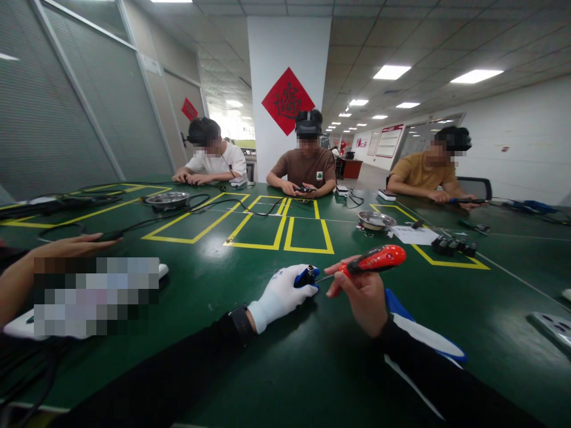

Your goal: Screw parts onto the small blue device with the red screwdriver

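Note:
My left hand (283, 293), in a white glove with blue on the fingers, is closed around a small black part (305, 277) with a round metal end pointing up. What this part is cannot be made out. In my bare right hand (363, 297) is a red and black screwdriver (373, 260), its handle tilted up to the right. The thin shaft points left at the black part; whether the tip touches it is hidden by the gloved fingers. A white and blue glove (423, 336) lies on the table beneath my right forearm.
Yellow tape rectangles (256, 245) mark the green table. Metal bowls (377, 220), paper (414, 234), several black parts (455, 245) and cables lie around. At left are a co-worker's hand (66, 249) and a white device (163, 271); three people (306, 160) sit opposite.

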Motion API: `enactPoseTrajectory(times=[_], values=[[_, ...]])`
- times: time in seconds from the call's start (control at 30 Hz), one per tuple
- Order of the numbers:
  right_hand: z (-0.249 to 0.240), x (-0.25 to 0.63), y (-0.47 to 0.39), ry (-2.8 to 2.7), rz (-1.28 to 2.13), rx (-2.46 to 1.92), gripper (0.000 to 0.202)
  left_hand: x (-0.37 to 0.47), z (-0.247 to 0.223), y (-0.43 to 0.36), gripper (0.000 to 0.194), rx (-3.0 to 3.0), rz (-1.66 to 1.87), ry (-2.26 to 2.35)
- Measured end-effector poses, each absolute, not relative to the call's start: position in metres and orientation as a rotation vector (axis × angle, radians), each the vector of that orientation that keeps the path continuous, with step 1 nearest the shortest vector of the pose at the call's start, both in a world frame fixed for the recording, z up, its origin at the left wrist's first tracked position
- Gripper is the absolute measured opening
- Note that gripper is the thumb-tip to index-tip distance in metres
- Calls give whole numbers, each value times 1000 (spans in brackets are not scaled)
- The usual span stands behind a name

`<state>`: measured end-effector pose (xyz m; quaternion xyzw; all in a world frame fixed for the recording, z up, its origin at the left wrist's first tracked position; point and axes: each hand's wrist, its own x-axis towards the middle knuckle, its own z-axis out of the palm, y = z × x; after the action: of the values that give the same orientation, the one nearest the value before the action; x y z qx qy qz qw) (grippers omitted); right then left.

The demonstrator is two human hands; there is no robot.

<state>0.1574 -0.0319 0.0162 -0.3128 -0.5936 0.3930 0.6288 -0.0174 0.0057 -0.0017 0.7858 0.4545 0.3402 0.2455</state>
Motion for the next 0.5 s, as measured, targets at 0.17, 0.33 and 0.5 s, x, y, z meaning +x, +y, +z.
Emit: enactPoseTrajectory(times=[0.17,0.33,0.5], values=[[17,156,-31,-1327,978,-629,22,-18,0,5,39,2150,916,1231],[16,157,-31,-1336,980,-626,28,-18,1,5,37,2174,920,1221],[11,161,-35,-1552,675,-719,7,-17,-7,10,43,2147,946,1204]])
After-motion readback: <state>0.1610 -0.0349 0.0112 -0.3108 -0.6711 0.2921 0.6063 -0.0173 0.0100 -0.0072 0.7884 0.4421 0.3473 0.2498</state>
